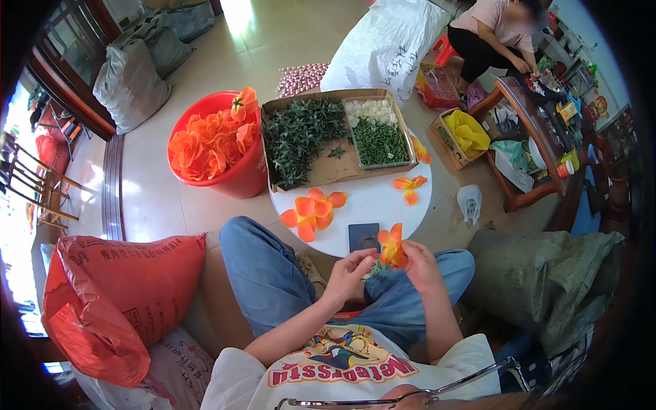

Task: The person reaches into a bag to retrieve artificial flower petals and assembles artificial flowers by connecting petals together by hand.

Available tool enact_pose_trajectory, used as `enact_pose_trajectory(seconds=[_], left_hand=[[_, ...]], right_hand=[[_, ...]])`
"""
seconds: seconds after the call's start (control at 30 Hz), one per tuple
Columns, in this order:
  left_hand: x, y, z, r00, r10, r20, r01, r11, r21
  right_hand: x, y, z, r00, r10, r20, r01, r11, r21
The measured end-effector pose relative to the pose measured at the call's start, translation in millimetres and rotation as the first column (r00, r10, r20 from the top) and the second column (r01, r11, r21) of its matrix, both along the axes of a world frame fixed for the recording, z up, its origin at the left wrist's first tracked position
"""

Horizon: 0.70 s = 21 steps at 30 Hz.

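— What's on the far left of your feed?

— I see an orange sack [116, 301] on the floor, then a red bucket [236, 179] heaped with orange fabric flowers [208, 145].

— And the middle?

— A round white worktop [372, 205] carrying a cardboard tray [342, 167] of green leaves [301, 133], with a smaller box [379, 133] of green and white bits inside it. An orange flower [311, 214] lies flat on the worktop, just beside a dark card [363, 236].

— The hands?

— Left hand [350, 272], over the lap, has its grip partly curled, fingertips near the orange bloom [392, 247] but I cannot tell if they touch it. Right hand [421, 266] has its grip pinched on that bloom, held above the knees at the worktop's near edge.

— Further right?

— A grey-green sack [547, 280], and up top another person [495, 37] bent over a wooden table [540, 137].
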State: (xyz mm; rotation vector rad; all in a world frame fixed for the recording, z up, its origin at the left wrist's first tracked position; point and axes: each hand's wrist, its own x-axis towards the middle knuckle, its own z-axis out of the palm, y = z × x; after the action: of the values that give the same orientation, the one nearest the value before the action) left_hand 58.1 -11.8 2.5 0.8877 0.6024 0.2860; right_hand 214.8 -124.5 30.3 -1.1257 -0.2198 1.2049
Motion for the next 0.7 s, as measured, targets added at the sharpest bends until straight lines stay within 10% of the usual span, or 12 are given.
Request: enact_pose_trajectory(seconds=[0.13, 0.7], left_hand=[[0, -7, -3, 0.998, -0.043, 0.041, 0.047, 0.993, -0.106], [1, -3, -16, 0.989, 0.146, 0.031, -0.140, 0.979, -0.150]], right_hand=[[-10, -7, -11, 0.985, 0.156, 0.071, -0.153, 0.987, -0.043], [-30, 3, -29, 0.983, -0.145, 0.112, 0.151, 0.988, -0.044]])
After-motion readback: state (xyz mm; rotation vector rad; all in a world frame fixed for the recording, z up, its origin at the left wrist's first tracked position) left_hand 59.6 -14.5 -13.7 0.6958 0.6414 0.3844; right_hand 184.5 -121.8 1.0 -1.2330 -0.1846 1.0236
